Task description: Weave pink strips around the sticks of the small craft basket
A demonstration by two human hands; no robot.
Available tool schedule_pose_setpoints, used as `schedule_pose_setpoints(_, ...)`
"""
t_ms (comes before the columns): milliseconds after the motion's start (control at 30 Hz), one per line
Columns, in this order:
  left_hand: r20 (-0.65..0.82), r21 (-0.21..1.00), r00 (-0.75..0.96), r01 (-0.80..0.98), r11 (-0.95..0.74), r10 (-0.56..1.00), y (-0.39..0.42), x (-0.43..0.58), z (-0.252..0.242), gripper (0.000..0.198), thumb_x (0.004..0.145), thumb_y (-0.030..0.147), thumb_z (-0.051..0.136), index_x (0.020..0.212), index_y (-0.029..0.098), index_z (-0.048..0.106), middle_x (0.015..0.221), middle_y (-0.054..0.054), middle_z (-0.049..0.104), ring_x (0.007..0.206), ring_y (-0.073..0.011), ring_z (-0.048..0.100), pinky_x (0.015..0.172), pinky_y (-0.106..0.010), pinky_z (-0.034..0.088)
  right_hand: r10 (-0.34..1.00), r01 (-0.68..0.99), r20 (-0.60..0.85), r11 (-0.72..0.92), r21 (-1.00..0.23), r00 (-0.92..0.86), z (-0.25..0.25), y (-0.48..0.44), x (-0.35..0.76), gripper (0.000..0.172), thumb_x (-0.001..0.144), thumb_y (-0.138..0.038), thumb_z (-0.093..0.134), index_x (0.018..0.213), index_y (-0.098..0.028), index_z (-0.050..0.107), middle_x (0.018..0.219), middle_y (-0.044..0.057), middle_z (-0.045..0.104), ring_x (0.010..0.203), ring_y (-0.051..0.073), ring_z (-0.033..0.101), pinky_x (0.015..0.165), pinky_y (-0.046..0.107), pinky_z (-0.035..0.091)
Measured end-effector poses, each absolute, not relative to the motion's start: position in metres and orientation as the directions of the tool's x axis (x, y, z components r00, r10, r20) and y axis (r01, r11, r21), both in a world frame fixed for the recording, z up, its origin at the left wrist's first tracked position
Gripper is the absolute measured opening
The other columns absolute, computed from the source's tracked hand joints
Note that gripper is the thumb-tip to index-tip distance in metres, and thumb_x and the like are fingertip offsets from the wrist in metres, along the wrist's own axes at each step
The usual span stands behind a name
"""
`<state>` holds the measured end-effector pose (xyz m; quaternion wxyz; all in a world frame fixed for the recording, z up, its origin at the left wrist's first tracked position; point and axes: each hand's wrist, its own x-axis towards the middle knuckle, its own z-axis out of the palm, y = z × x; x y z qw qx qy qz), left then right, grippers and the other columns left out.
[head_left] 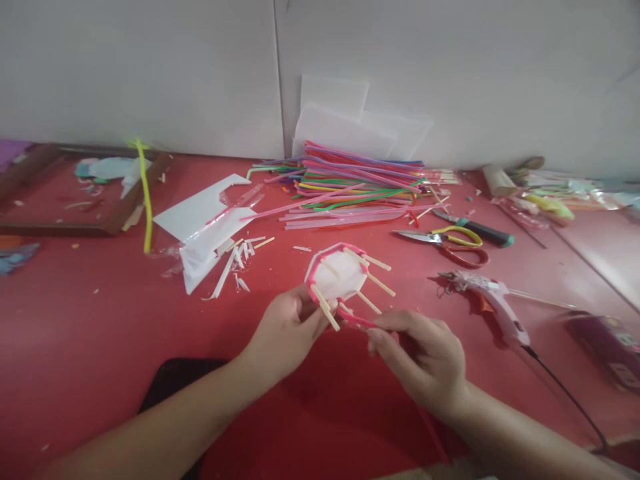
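Note:
My left hand (287, 327) grips the lower left rim of a small round white base (340, 277) with several wooden sticks (381, 285) standing out from its edge. A pink pipe cleaner (357, 321) runs around the base's rim, woven past the sticks. Its loose end is pinched between the thumb and fingers of my right hand (425, 357), at the base's lower right. A pink length trails down below the right hand, blurred. The left fingertips behind the base are partly hidden.
Behind lies a pile of coloured pipe cleaners (360, 177). To the right are scissors (445, 243), dark-handled pliers (480, 229) and a corded glue gun (493, 307). White card (200, 217) and paper scraps (240, 260) lie left of centre, near a brown frame (60, 230).

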<state>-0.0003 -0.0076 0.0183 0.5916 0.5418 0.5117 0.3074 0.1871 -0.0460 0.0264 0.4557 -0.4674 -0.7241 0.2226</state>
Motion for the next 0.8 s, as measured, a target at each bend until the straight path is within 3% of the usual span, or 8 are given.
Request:
schedule_pose_setpoints(100, -0.348, 0.928, 0.339, -0.011, 0.373, 0.874, -0.007, 0.001, 0.019, 0.016, 0.081, 0.03, 0.067, 0.083, 0.014, 0.071, 0.076, -0.005, 0.077, 0.074, -0.0197, 0.072, 0.078, -0.032, 0.057, 0.826, 0.516, 0.534, 0.541, -0.664, -0.179, 0.031, -0.045, 0.188, 0.012, 0.085, -0.01, 0.06, 0.086, -0.02, 0.066, 0.069, 0.001, 0.073, 0.058, 0.012, 0.067, 0.055, 0.021, 0.054)
schedule_pose_setpoints(233, -0.365, 0.902, 0.359, -0.093, 0.422, 0.859, -0.007, 0.001, 0.018, 0.018, 0.081, 0.029, 0.07, 0.09, 0.013, 0.072, 0.08, -0.007, 0.079, 0.079, -0.0205, 0.074, 0.087, -0.036, 0.057, 0.927, 0.488, 0.353, 0.367, -0.792, -0.124, 0.024, -0.041, 0.188, 0.01, 0.089, -0.019, 0.059, 0.084, -0.021, 0.067, 0.069, 0.001, 0.071, 0.059, 0.013, 0.065, 0.056, 0.023, 0.051)
schedule_pose_setpoints(333, -0.331, 0.913, 0.396, -0.094, 0.396, 0.857, -0.007, 0.001, 0.016, 0.02, 0.085, 0.032, 0.067, 0.092, 0.014, 0.073, 0.089, -0.008, 0.08, 0.083, -0.0195, 0.074, 0.089, -0.035, 0.056, 0.992, 0.224, 0.035, 0.061, -0.973, -0.118, 0.014, -0.036, 0.188, 0.018, 0.092, -0.03, 0.058, 0.079, -0.019, 0.064, 0.065, 0.0, 0.063, 0.057, 0.011, 0.058, 0.053, 0.023, 0.047)
schedule_pose_setpoints(400, -0.321, 0.921, 0.412, -0.076, 0.383, 0.853, -0.006, 0.002, 0.015, 0.023, 0.087, 0.034, 0.063, 0.09, 0.014, 0.074, 0.089, -0.009, 0.08, 0.081, -0.0184, 0.074, 0.085, -0.033, 0.057, 0.976, -0.021, -0.141, -0.147, -0.989, -0.169, 0.008, -0.033, 0.187, 0.021, 0.092, -0.036, 0.059, 0.08, -0.019, 0.059, 0.062, -0.004, 0.055, 0.051, 0.008, 0.049, 0.049, 0.021, 0.04)
schedule_pose_setpoints(467, -0.325, 0.928, 0.41, -0.038, 0.371, 0.853, -0.006, 0.002, 0.015, 0.025, 0.088, 0.035, 0.061, 0.09, 0.014, 0.074, 0.085, -0.009, 0.08, 0.076, -0.018, 0.074, 0.078, -0.031, 0.058, 0.952, -0.172, -0.226, -0.262, -0.95, -0.204, 0.005, -0.032, 0.187, 0.023, 0.09, -0.039, 0.063, 0.081, -0.019, 0.056, 0.061, -0.007, 0.048, 0.048, 0.005, 0.039, 0.045, 0.019, 0.033)
schedule_pose_setpoints(567, -0.318, 0.945, 0.371, 0.053, 0.322, 0.873, -0.006, 0.001, 0.016, 0.027, 0.089, 0.036, 0.058, 0.092, 0.014, 0.073, 0.084, -0.009, 0.079, 0.074, -0.0184, 0.072, 0.071, -0.029, 0.058, 0.942, -0.206, -0.26, -0.304, -0.93, -0.214, 0.006, -0.031, 0.186, 0.023, 0.087, -0.038, 0.068, 0.081, -0.019, 0.057, 0.061, -0.008, 0.044, 0.047, 0.004, 0.033, 0.044, 0.018, 0.027)
schedule_pose_setpoints(800, -0.208, 0.946, 0.319, 0.306, 0.107, 0.925, -0.007, -0.004, 0.024, 0.027, 0.089, 0.037, 0.055, 0.098, 0.018, 0.072, 0.089, -0.004, 0.077, 0.083, -0.0209, 0.069, 0.078, -0.032, 0.052, 0.965, -0.148, -0.202, -0.227, -0.963, -0.169, 0.006, -0.029, 0.188, 0.02, 0.075, -0.039, 0.079, 0.077, -0.02, 0.072, 0.054, -0.006, 0.051, 0.049, 0.006, 0.032, 0.046, 0.022, 0.028)
